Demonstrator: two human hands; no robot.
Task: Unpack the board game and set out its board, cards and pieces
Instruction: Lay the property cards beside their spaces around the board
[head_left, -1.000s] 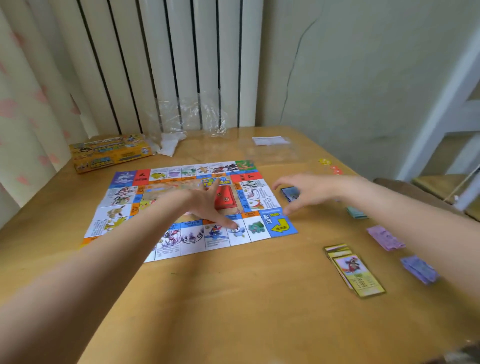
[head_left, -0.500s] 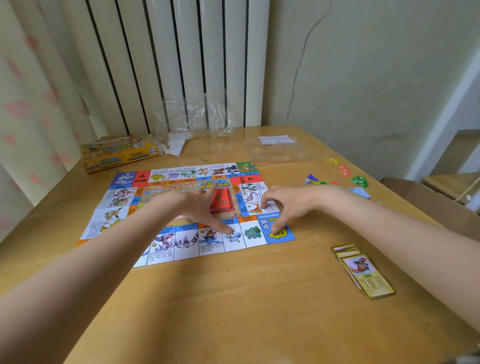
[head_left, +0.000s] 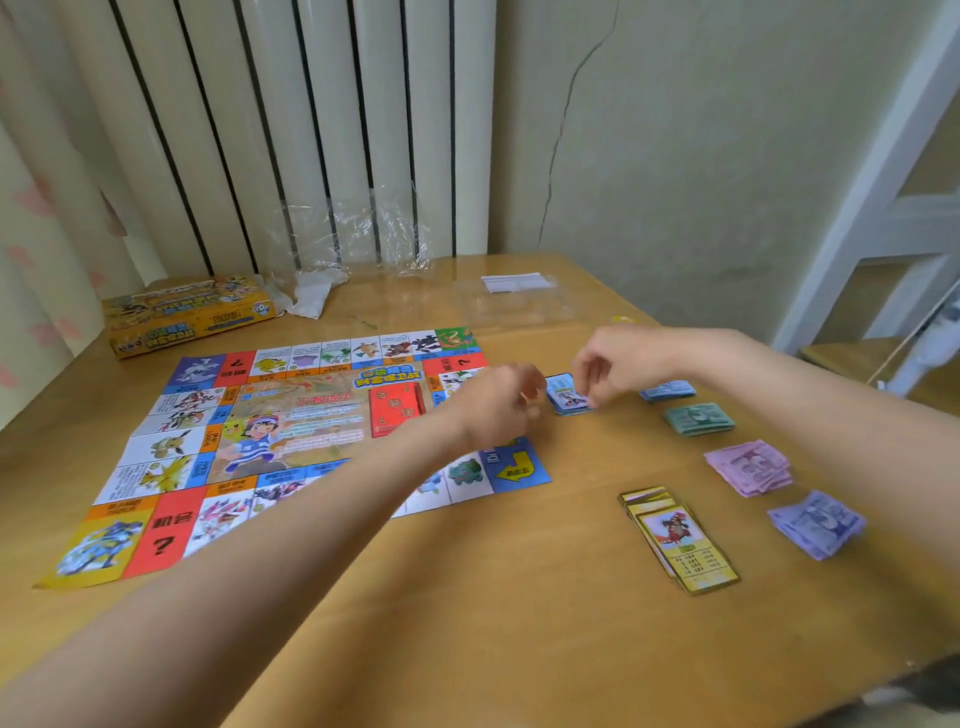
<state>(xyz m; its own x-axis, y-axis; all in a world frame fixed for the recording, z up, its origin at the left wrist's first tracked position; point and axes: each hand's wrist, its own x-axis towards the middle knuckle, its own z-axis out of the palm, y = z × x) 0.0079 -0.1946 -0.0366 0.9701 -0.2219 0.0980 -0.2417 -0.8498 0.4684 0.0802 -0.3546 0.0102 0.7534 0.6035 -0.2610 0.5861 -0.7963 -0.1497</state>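
The colourful game board (head_left: 291, 415) lies flat on the wooden table (head_left: 519, 639), with a red card deck (head_left: 396, 410) on its centre. Just off the board's right edge sits a small blue card stack (head_left: 563, 392). My left hand (head_left: 498, 410) has its curled fingers at the stack's left side, and my right hand (head_left: 613, 369) pinches its right side. A yellow-bordered card pile (head_left: 680, 540) lies fanned to the front right. Paper money sits in separate piles at the right: blue (head_left: 667, 389), green (head_left: 698, 418), pink (head_left: 748, 467) and purple (head_left: 815, 522).
The yellow game box (head_left: 187, 312) stands at the table's back left beside crumpled plastic wrap (head_left: 358, 228). A clear plastic tray (head_left: 519, 306) with a white slip lies at the back. A radiator and a wall close off the far edge.
My right hand has left the board's corner and come over the blue card stack. My left hand has lifted off the board's bottom row and moved right to that stack.
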